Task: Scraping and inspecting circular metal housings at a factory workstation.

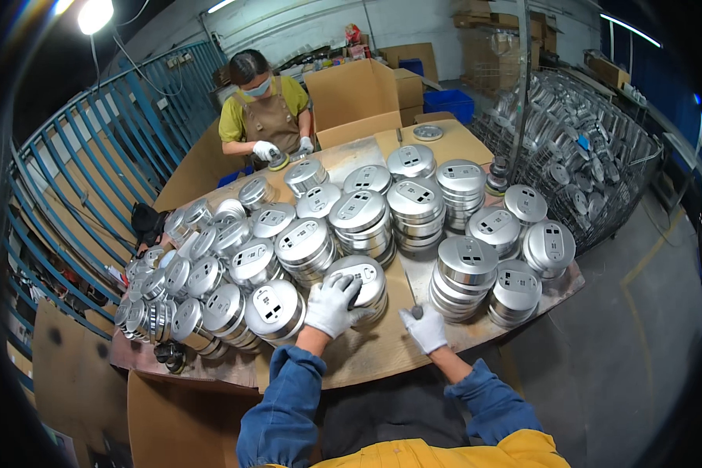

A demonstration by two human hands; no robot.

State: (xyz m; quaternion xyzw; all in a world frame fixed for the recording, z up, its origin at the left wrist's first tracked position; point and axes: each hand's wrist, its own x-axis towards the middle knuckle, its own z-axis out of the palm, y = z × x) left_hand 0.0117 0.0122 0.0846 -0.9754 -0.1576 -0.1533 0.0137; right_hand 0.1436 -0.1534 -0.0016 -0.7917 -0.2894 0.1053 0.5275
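In a white glove, my left hand (332, 305) lies with its fingers stretched over the near left side of a stack of round silver metal covers (368, 271). A dark patch shows beside its fingers; I cannot make out what it is. My right hand (426, 329), also gloved in white, is closed above the cardboard just right of that stack. Something small and dark grey shows at its fingertips, too little to name. To its right stands a taller stack of the same covers (468, 253), with small dark cut-outs on the top one.
Several more cover stacks (305, 240) crowd the cardboard-topped table (398, 355). Across it a person (267, 117) in white gloves holds a small power sander (278, 161). Another power tool (171, 356) lies at the left edge. A wire cage (573, 168) of metal parts stands right.
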